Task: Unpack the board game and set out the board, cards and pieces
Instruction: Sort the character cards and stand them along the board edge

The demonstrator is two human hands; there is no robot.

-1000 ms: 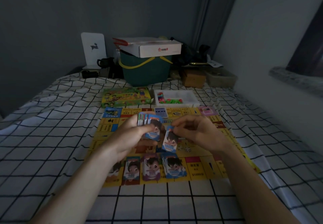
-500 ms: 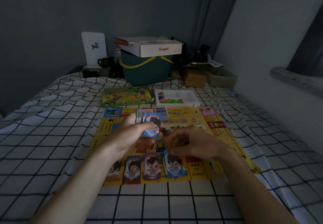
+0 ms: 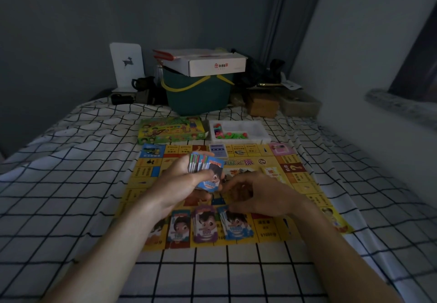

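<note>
The yellow game board [image 3: 305, 191] lies flat on the checked bed sheet. My left hand [image 3: 175, 186] grips a fanned stack of money cards [image 3: 205, 167] above the board's middle, a blue card on top. Just right of it, my right hand [image 3: 260, 196] hovers low over the board with loosely curled fingers and nothing visible in them. Three sorted card piles sit along the board's near edge: teal [image 3: 178, 228], purple [image 3: 205, 224] and blue [image 3: 237, 228]. A small blue deck [image 3: 218, 150] rests at the board's far edge. The game box [image 3: 171, 130] and a white tray [image 3: 264, 137] of coloured pieces stand behind the board.
A green bucket [image 3: 198, 96] topped by a white carton [image 3: 212, 63] stands at the head of the bed, beside a white stand [image 3: 126, 66] and small boxes [image 3: 262, 106]. A wall runs along the right. Checked sheet [image 3: 71, 184] spreads left and in front.
My right hand carried a blue card down to the blue pile and let it go. It now lifts back toward the stack. The left hand stayed nearly still.
</note>
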